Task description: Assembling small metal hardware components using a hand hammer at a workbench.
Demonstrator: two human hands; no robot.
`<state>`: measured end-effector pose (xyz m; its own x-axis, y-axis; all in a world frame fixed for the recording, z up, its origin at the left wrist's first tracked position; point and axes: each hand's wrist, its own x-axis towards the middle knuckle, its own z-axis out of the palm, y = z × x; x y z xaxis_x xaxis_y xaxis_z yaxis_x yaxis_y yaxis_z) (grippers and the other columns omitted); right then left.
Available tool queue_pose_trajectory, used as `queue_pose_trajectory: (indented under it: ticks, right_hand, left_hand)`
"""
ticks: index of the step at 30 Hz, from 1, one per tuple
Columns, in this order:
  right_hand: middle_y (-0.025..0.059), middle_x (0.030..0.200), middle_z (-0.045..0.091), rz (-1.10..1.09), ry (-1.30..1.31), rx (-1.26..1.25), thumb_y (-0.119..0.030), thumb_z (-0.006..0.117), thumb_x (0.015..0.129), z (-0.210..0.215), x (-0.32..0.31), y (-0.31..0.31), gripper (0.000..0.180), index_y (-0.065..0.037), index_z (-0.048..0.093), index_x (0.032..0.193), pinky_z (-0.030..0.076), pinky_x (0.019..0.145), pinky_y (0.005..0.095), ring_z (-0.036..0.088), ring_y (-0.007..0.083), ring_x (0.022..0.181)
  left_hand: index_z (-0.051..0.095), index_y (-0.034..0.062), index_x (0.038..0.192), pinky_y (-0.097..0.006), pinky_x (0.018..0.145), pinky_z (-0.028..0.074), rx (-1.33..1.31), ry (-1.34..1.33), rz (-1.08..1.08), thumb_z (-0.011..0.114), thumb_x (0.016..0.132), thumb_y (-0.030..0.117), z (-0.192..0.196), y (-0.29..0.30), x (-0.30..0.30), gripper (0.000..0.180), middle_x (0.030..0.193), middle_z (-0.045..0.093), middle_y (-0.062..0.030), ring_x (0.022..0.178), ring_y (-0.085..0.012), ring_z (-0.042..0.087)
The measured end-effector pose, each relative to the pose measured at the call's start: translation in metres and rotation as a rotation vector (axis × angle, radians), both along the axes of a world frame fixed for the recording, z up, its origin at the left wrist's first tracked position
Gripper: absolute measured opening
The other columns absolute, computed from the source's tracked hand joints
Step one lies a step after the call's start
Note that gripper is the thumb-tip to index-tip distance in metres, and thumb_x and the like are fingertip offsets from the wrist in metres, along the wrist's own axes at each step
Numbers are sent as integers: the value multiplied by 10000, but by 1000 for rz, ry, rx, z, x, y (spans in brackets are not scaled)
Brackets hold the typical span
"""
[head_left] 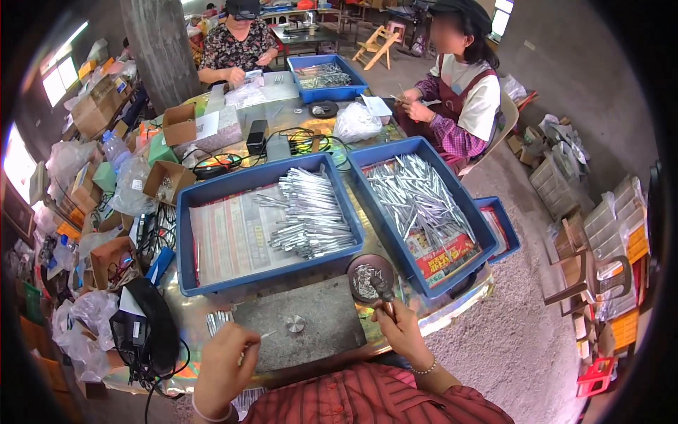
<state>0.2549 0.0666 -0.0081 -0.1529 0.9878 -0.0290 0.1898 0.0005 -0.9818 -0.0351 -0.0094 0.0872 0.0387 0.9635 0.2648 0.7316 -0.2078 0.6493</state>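
My right hand is closed round the handle of a hammer, its dark head over the edge of a round brown dish of small silver parts. Over the near left of a grey stone slab, my left hand has its fingers curled in a pinch. A thin silver metal piece sticks out at its fingertips; the rest is hidden. On the slab sits a small round metal block. Several slim silver rods lie beside the slab, close to my left hand.
Beyond the slab stand two blue trays, the left tray and the right tray, with piles of silver rods. Black cables and cardboard boxes crowd the left and back. One person sits across, another at right.
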Motion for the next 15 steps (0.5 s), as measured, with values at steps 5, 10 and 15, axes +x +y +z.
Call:
queue_pose_trajectory:
  ticks: [5,10,15]
  right_hand:
    - [-8,730,573,-12,-191,-14,-52,611,831,-6,7,-12,129,17,614,940,364,519,194,474,31,618]
    - [-12,722,576,-157,-109,-45,-47,643,801,-4,12,6,109,12,623,891,375,536,191,479,27,636]
    - [-38,674,525,-161,-338,76,-51,615,813,-8,18,29,104,7,613,900,330,508,197,391,19,589]
  left_hand:
    - [564,21,838,-349,563,431,-40,128,-101,610,729,-47,-20,-1,9,137,736,511,-126,659,-299,553]
    - [565,18,834,-326,553,418,-144,16,-65,610,746,-43,-34,8,14,116,740,503,-120,642,-267,539]
    - [590,4,879,-283,576,422,-99,-139,4,604,782,-28,-62,18,15,103,790,546,-113,667,-218,548]
